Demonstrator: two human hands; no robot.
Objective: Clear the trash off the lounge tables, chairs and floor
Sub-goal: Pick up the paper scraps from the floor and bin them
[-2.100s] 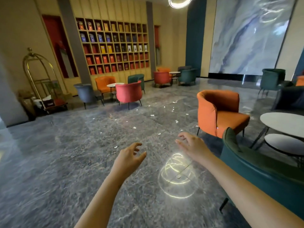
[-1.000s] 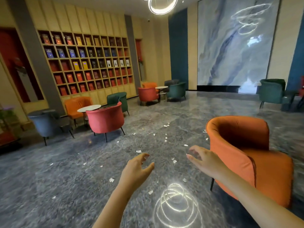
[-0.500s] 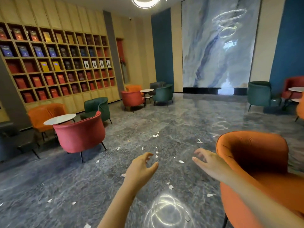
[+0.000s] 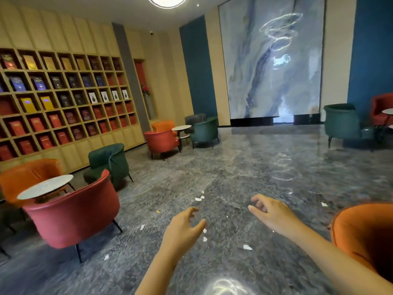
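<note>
Both arms reach forward over the grey marbled floor [image 4: 255, 167]. The left hand [image 4: 182, 228] hangs in the air with its fingers [image 4: 191, 210] loosely curved and parted, grasping nothing. The right hand [image 4: 274, 213] is also held out above the floor with its fingers relaxed and spread, and it is empty too.

The trash is small white paper scraps scattered on the floor. A pair of scraps [image 4: 198, 199] lies beyond the hands and between them. One scrap [image 4: 246, 247] lies below the right forearm, and two tiny bits [image 4: 204, 234] lie just beside the left thumb. Another scrap [image 4: 142, 226] lies near the red chair [image 4: 74, 218], one more [image 4: 106, 256] lies by that chair's front leg, and one [image 4: 323, 204] lies far right, near the orange chair [image 4: 365, 235] at the frame's edge.

Behind the red chair stands a round white worktop [image 4: 45, 186], with an orange chair [image 4: 27, 177] and a dark green chair [image 4: 110, 160] around it. A wall of cubby shelves [image 4: 63, 99] holding boxes fills the left side. A second group of chairs [image 4: 182, 135] sits farther back, near a tall blue marble panel [image 4: 272, 60].
</note>
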